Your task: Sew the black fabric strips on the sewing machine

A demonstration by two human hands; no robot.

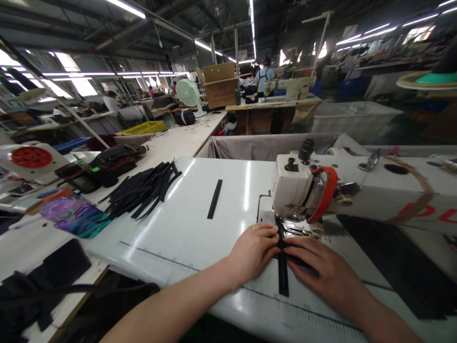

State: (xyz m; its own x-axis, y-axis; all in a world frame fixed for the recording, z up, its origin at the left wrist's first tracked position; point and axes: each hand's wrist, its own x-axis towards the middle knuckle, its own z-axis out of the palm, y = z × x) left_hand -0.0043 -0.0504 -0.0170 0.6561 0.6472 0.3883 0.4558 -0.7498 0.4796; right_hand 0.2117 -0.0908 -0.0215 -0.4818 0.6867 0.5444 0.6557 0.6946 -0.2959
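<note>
A narrow black fabric strip (283, 274) runs under the needle area of a white sewing machine (291, 188), its near end lying over the ruler marks on the table. From the left side, my left hand (253, 251) grips the strip's edge close to the presser foot, fingers together. My right hand (319, 264) pinches the same strip from the right, its fingertips just below the metal plate; something dark shows beneath its fingers. Another short black strip (214, 199) lies flat on the white tabletop (200, 238), left of the machine and apart from both hands.
A pile of black strips (144, 188) lies at the table's left. Black fabric pieces (400, 262) are stacked right of my right hand. A purple and teal pouch (74, 214) sits on the left table. Farther back are a fan (188, 93), a cardboard box (219, 88) and a person (263, 81).
</note>
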